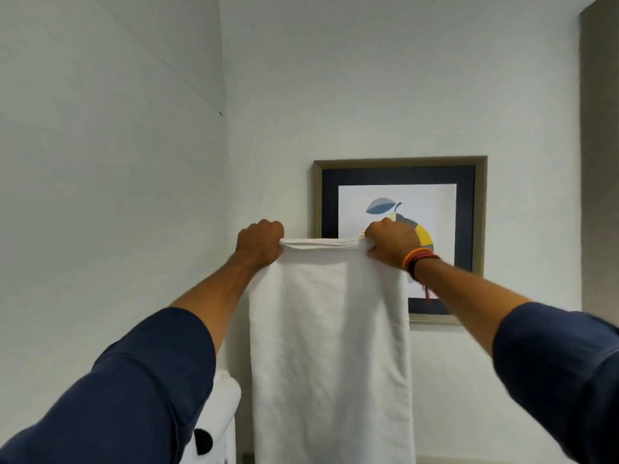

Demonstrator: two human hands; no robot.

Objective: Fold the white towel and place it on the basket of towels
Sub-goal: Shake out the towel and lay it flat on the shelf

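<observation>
A white towel (330, 346) hangs straight down in front of me, doubled over along its top edge. My left hand (260, 242) grips the top left corner in a closed fist. My right hand (392, 242), with orange and dark bands on its wrist, grips the top right corner. Both arms are stretched forward and raised, in dark blue sleeves. The towel's lower end runs out of the bottom of the view. No basket is visible.
A framed picture (469, 236) hangs on the wall behind the towel, partly hidden by it. A white rolled or padded object (224, 403) with a black round part sits at lower left beneath my left arm. Walls meet in a corner at left.
</observation>
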